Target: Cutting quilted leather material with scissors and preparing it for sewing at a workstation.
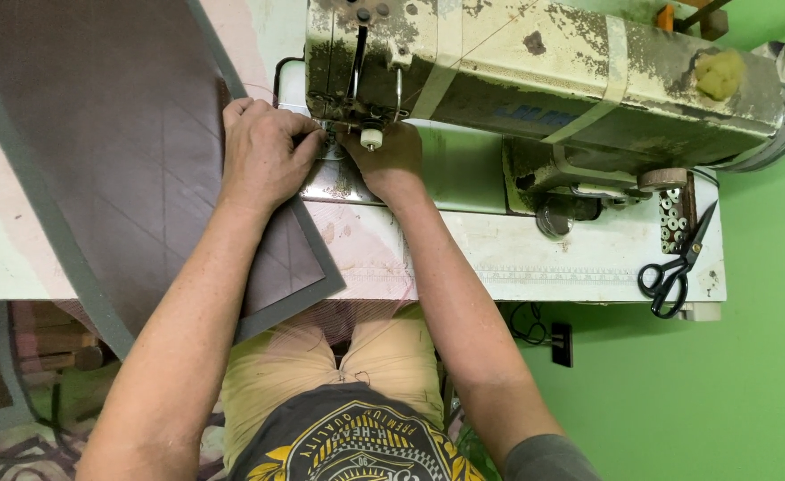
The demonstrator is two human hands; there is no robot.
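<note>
A large dark brown fabric sheet [116, 134] with a grey border lies across the table and hangs over its near edge. My left hand [263, 151] rests knuckles-up on the sheet's right edge, fingers curled and pressed against the needle area of the worn cream sewing machine [544, 76]. My right hand [391, 160] sits just under the machine head beside the needle, fingers tucked below it and mostly hidden. The two hands almost touch at the presser foot. What the fingertips pinch is hidden.
Black scissors [673, 267] lie at the right end of the white table [535, 254]. A small rack of thread bobbins [673, 218] stands beside them. The floor to the right is green. A yellow sponge lump [719, 73] sits on the machine.
</note>
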